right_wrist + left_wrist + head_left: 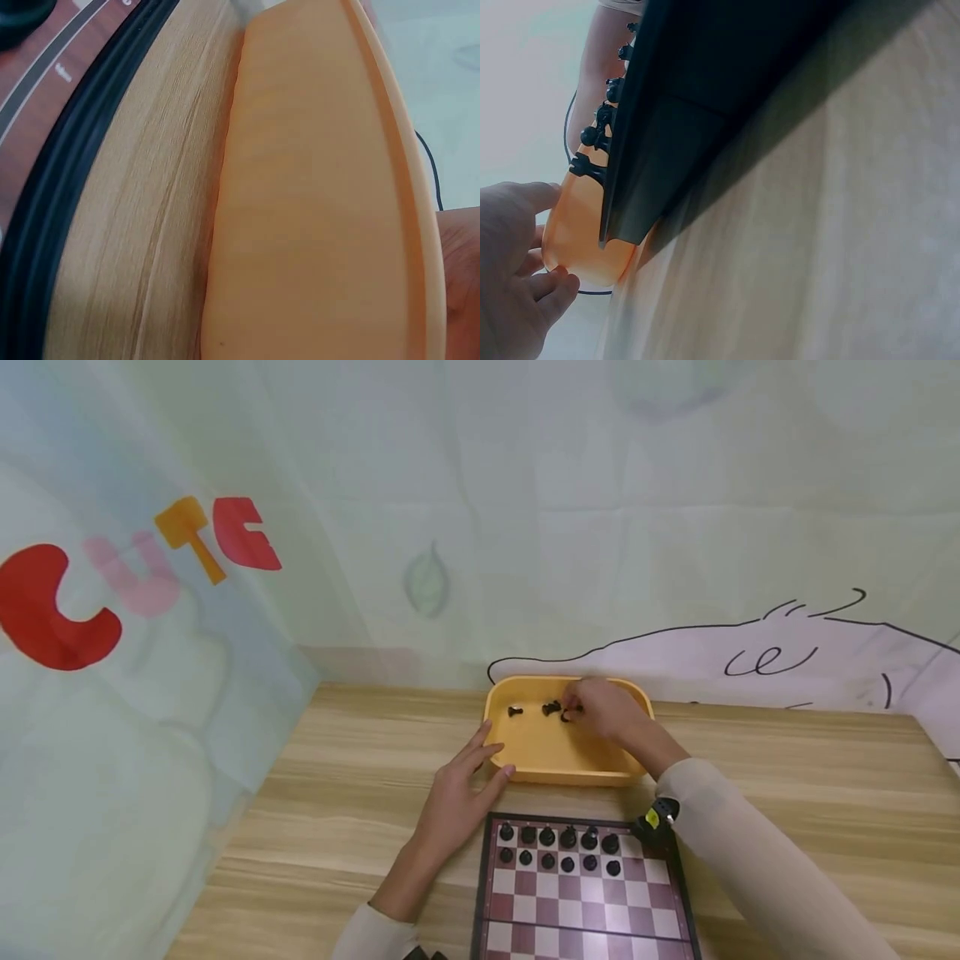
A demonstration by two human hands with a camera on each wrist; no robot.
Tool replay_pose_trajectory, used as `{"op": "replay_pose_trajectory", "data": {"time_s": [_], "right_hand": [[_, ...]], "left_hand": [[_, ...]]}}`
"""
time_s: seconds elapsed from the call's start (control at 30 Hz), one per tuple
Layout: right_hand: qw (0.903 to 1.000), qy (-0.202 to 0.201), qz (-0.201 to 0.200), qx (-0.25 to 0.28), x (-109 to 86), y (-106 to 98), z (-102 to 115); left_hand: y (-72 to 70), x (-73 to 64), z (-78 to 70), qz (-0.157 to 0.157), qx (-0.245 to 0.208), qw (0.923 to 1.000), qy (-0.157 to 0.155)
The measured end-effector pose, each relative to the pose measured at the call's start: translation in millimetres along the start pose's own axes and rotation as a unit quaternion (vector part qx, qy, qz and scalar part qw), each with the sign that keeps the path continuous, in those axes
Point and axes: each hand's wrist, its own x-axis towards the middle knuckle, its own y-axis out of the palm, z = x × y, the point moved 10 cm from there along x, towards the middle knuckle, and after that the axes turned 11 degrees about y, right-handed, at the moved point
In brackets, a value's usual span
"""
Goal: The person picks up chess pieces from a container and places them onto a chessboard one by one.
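A yellow plastic tray [570,777] holds several small black chess pieces [514,712] near its far side. Inside it, my right hand [603,708] reaches down with bent fingers beside a dark piece; the fingers partly hide it, so a grip on it cannot be made out. My left hand [456,793] rests its spread fingers against the tray's left wall, also seen in the left wrist view, where fingertips [555,289] touch the orange-looking wall [589,247]. Nearer me lies a checkered chessboard [551,910] with two rows of black pieces [568,837] standing along its far edge.
The wood-grain table [300,827] runs around the tray and board. Behind stands a pale printed cloth backdrop [360,510]. A narrow strip of table separates the board's dark edge [75,157] from the tray wall [315,187].
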Motion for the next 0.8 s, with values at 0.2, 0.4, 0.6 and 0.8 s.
{"op": "replay_pose_trajectory", "data": {"time_s": [0.2, 0.4, 0.6, 0.8], "right_hand": [[1.0000, 0.001, 0.000, 0.003, -3.8, -2.4, -0.8], [0.9998, -0.017, -0.010, 0.009, -3.7, -8.0, 3.5], [0.9994, -0.027, -0.020, 0.012, -11.4, -15.7, 6.2], [0.9978, -0.047, -0.034, 0.033, -22.4, -27.0, 10.6]], "left_hand": [[1.6, -0.9, -0.1, 0.003, -0.003, 1.0000, -0.001], [0.1, -0.7, 0.9, -0.002, 0.002, 1.0000, 0.002], [0.5, -1.5, 2.9, -0.001, 0.001, 1.0000, 0.000], [-0.5, -0.5, 2.9, -0.002, 0.001, 1.0000, 0.002]]}}
